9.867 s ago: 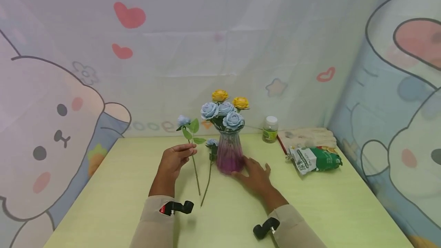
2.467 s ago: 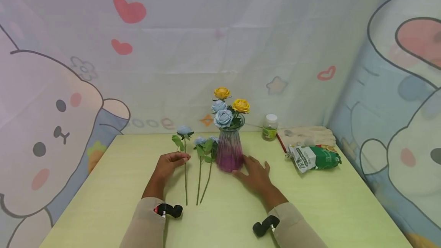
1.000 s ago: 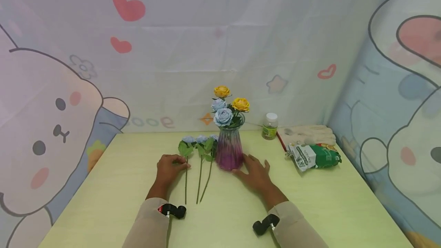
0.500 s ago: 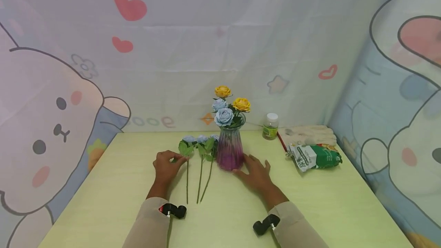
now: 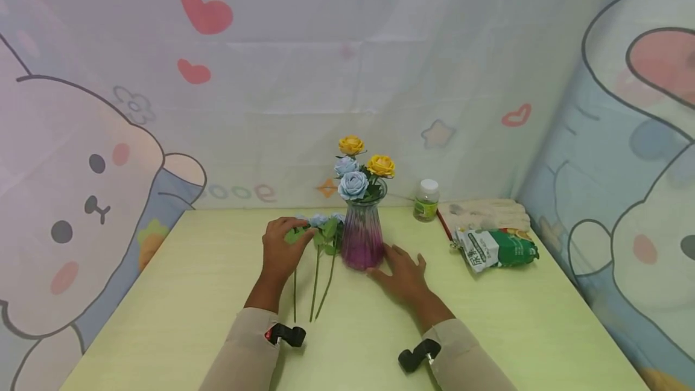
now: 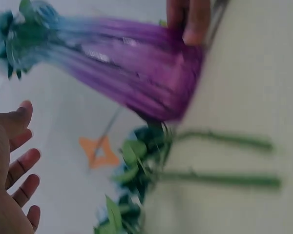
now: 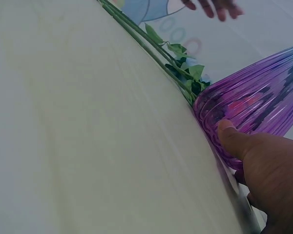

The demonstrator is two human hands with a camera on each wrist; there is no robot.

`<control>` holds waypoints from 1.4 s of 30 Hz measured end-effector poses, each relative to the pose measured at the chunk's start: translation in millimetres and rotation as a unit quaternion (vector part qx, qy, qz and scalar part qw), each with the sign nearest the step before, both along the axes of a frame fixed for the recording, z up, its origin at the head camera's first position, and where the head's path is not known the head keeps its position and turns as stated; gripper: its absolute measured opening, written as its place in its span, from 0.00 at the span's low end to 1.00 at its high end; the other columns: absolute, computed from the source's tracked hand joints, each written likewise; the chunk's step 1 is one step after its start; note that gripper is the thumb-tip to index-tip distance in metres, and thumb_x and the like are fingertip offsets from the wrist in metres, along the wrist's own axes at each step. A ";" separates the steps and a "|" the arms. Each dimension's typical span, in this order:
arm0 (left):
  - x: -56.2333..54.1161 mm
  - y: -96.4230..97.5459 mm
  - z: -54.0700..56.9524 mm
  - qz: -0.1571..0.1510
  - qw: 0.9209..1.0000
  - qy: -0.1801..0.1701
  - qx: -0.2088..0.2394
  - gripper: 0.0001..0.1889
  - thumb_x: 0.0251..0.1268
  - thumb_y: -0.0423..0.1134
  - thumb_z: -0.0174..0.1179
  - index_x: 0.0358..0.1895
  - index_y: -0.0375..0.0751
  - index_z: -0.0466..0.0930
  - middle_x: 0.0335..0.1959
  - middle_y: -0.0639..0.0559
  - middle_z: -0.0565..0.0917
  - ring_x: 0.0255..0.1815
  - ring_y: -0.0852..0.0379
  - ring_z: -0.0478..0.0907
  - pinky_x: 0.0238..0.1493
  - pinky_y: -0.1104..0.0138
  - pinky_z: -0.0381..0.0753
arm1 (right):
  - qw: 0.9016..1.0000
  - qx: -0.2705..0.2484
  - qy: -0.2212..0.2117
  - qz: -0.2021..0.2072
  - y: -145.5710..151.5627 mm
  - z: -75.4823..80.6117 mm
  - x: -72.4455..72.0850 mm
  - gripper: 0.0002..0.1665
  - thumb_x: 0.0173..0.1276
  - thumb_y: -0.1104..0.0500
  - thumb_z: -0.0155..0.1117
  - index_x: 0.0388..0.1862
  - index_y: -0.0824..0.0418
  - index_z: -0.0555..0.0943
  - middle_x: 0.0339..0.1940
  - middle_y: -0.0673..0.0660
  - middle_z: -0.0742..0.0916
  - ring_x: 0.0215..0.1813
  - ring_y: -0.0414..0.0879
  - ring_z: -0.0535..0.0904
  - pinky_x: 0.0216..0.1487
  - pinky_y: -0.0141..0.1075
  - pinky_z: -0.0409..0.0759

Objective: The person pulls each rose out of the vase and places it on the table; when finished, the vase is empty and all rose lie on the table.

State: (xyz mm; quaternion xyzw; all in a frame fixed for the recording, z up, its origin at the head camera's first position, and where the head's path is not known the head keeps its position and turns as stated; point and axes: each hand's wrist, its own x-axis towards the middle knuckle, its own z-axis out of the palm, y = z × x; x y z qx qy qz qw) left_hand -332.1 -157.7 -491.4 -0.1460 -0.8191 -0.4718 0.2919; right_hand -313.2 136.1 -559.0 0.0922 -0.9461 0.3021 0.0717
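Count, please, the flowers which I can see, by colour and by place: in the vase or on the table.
Yellow flowers in the vase: 2
Blue flowers in the vase: 2
Blue flowers on the table: 3
Total: 7

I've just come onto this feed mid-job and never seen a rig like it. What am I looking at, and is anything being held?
There is no machine here, only a person's two bare hands. The head picture comes from a camera worn on the head, looking forward and down; the other two come from wrist cameras, so the vase looks tilted there though it stands upright.

On the table, three loose blue flowers lie left of the vase, which holds yellow and blue ones. To its right are a jar and a packet.

The left hand, near the loose flowers, is empty. The right hand holds the vase at its base.
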 end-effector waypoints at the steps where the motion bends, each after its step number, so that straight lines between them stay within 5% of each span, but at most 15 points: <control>1: 1.8 5.0 5.2 -0.007 1.000 -0.001 0.006 0.13 0.66 0.36 0.79 0.51 0.37 0.93 0.54 0.36 0.88 0.66 0.32 0.77 0.71 0.31 0.70 | 1.000 -0.001 -0.002 0.000 -0.5 0.6 0.4 0.48 0.77 0.34 0.68 0.86 0.56 0.69 0.81 0.61 0.80 0.87 0.61 0.68 0.83 0.78 0.42; 7: 12.0 34.6 29.4 -0.038 0.998 0.006 0.044 0.15 0.67 0.34 0.78 0.54 0.34 0.92 0.55 0.35 0.86 0.60 0.34 0.81 0.65 0.38 0.80 | 1.000 -0.002 -0.003 0.003 -1.9 0.5 0.6 0.48 0.78 0.34 0.68 0.86 0.56 0.69 0.81 0.61 0.80 0.87 0.62 0.68 0.83 0.79 0.43; 15: 14.6 68.4 59.1 -0.055 0.990 -0.060 0.111 0.22 0.68 0.40 0.79 0.63 0.42 0.88 0.66 0.40 0.79 0.64 0.38 0.78 0.67 0.37 0.73 | 1.000 0.001 0.000 0.008 1.5 1.4 -1.5 0.50 0.77 0.31 0.67 0.87 0.55 0.68 0.81 0.59 0.80 0.88 0.61 0.67 0.83 0.78 0.41; 18: 17.1 78.6 66.5 -0.055 0.986 -0.057 0.144 0.23 0.67 0.39 0.79 0.63 0.42 0.88 0.68 0.41 0.79 0.65 0.39 0.78 0.66 0.40 0.72 | 1.000 0.001 0.001 0.008 1.9 -1.2 -3.3 0.50 0.77 0.31 0.67 0.87 0.55 0.68 0.81 0.58 0.80 0.88 0.60 0.67 0.83 0.78 0.41; 22: 18.3 88.8 71.6 -0.042 0.983 -0.060 0.167 0.24 0.65 0.41 0.81 0.63 0.41 0.88 0.70 0.41 0.77 0.67 0.39 0.77 0.64 0.45 0.71 | 1.000 0.001 0.005 0.008 1.4 -1.1 -1.8 0.49 0.77 0.31 0.67 0.86 0.56 0.70 0.80 0.59 0.81 0.87 0.61 0.68 0.82 0.80 0.43; 30: 14.2 108.9 76.4 -0.033 0.977 -0.058 0.204 0.23 0.64 0.40 0.81 0.58 0.35 0.88 0.68 0.39 0.75 0.68 0.37 0.72 0.66 0.38 0.71 | 1.000 0.001 0.007 0.004 0.5 1.4 0.1 0.48 0.77 0.32 0.68 0.85 0.57 0.71 0.80 0.61 0.81 0.86 0.62 0.69 0.82 0.80 0.44; 36: 13.0 123.3 79.3 0.006 0.970 -0.050 0.239 0.18 0.63 0.36 0.81 0.52 0.31 0.91 0.63 0.38 0.77 0.74 0.38 0.72 0.77 0.38 0.71 | 1.000 0.002 -0.007 0.000 0.0 -2.3 0.0 0.49 0.77 0.32 0.67 0.87 0.55 0.69 0.82 0.59 0.79 0.88 0.60 0.67 0.83 0.79 0.42; 42: 14.4 128.2 87.9 0.032 0.966 -0.083 0.243 0.16 0.65 0.36 0.79 0.51 0.30 0.92 0.65 0.38 0.78 0.76 0.36 0.66 0.76 0.36 0.70 | 1.000 -0.005 0.002 0.000 -0.2 -0.4 -0.1 0.48 0.77 0.33 0.69 0.86 0.55 0.70 0.81 0.60 0.80 0.87 0.60 0.68 0.83 0.79 0.42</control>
